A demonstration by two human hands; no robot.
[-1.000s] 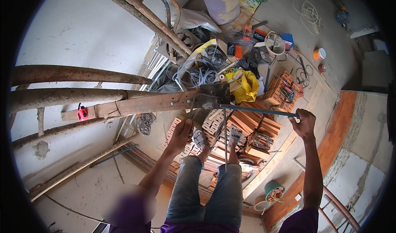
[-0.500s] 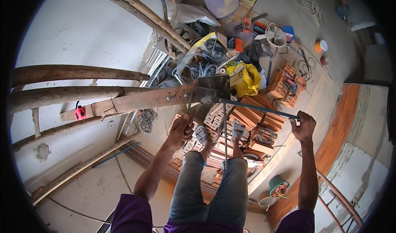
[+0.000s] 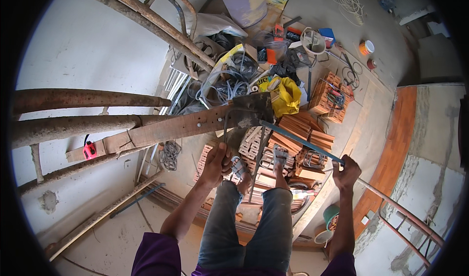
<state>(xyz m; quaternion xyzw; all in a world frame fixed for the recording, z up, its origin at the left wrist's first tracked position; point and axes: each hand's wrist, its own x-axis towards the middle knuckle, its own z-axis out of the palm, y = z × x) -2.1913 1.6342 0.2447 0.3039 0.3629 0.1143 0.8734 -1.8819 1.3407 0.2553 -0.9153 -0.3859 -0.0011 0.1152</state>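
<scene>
My left hand (image 3: 215,164) is closed around the lower end of a thin bent steel rod (image 3: 225,132), which rises to a dark metal plate (image 3: 258,101) at the end of a wooden plank (image 3: 168,128). In my closed right hand (image 3: 347,172) is the end of a blue-green metal bar (image 3: 304,142). That bar slants up and left, its far end meeting the rod at the plate. From that spot another length of rod (image 3: 255,171) hangs down toward my knees. How the bar grips the rod is too small to make out.
Scaffold pipes (image 3: 80,100) run along the left wall, beside the plank. A pink tape measure (image 3: 89,150) sits on the plank's left end. Hollow bricks (image 3: 254,138) lie below around my feet; a yellow bag (image 3: 287,97) and cluttered tools are beyond. A metal railing (image 3: 405,212) stands right.
My right hand has swung the bar's near end downward and slightly left, so it slants more steeply. The hanging rod length has tilted, its lower end moving left. My left hand keeps its hold.
</scene>
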